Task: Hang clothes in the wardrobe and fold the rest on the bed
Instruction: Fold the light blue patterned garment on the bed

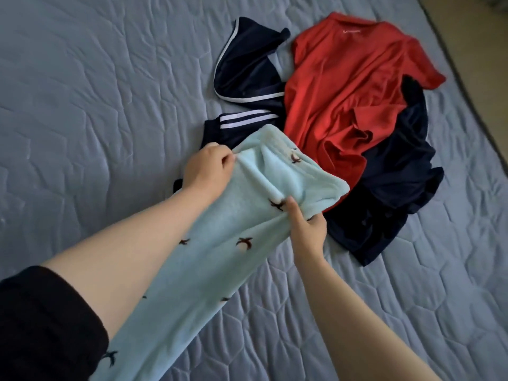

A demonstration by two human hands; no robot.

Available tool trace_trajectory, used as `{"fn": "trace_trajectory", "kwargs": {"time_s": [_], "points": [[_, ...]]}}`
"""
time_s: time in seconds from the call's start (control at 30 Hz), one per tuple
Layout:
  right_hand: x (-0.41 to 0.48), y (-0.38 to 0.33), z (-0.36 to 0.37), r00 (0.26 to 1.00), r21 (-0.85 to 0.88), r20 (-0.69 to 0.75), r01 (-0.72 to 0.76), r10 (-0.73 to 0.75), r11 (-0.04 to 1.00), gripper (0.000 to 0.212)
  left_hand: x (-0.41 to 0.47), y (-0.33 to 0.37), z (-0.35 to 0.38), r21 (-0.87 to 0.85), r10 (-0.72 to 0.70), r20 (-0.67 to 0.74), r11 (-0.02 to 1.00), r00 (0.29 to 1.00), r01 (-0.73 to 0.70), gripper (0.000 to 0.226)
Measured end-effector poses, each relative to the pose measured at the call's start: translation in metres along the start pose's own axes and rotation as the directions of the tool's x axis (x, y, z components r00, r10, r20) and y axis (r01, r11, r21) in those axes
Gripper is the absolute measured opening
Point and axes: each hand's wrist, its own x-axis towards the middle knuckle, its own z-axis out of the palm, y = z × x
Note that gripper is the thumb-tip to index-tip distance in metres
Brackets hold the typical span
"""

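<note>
A pale blue fleece garment (198,270) printed with small dark birds stretches from the lower left up to the middle of the bed. My left hand (207,169) pinches its top edge on the left side. My right hand (308,229) grips the same edge on the right side. Behind it lies a loose pile: a red polo shirt (343,86), navy shorts with white stripes (247,72), and a dark navy garment (393,188) partly under the red shirt.
The bed is covered by a grey-blue quilted mattress cover (96,92). Its right edge (467,86) runs diagonally at the upper right, with beige floor beyond. A black sleeve (41,320) covers my left upper arm.
</note>
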Motion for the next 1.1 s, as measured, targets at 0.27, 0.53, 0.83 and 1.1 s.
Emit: {"fn": "trace_trajectory", "kwargs": {"time_s": [0.27, 0.53, 0.83, 1.1], "points": [[0.031, -0.024, -0.021, 0.987, 0.182, 0.072, -0.152, 0.141, 0.972, 0.031, 0.025, 0.018, 0.004, -0.007, -0.122, 0.234, 0.992, 0.965, 0.127, 0.041], [0.05, -0.032, -0.027, 0.998, 0.011, -0.005, -0.064, 0.064, 0.998, 0.031, 0.068, 0.04, 0.006, -0.195, -0.042, 0.056, 0.979, 0.998, 0.053, 0.012], [0.059, -0.02, -0.038, 0.999, -0.267, -0.017, 0.023, -0.028, 0.964, 0.047, 0.042, 0.033, 0.027, 0.049, -0.072, 0.138, 0.997, 0.988, 0.066, 0.047], [0.029, -0.022, -0.039, 0.977, -0.47, -0.176, 0.025, -0.121, 0.882, 0.049, -0.038, -0.015, -0.002, 0.028, -0.092, 0.065, 0.995, 0.994, 0.091, 0.047]]}}
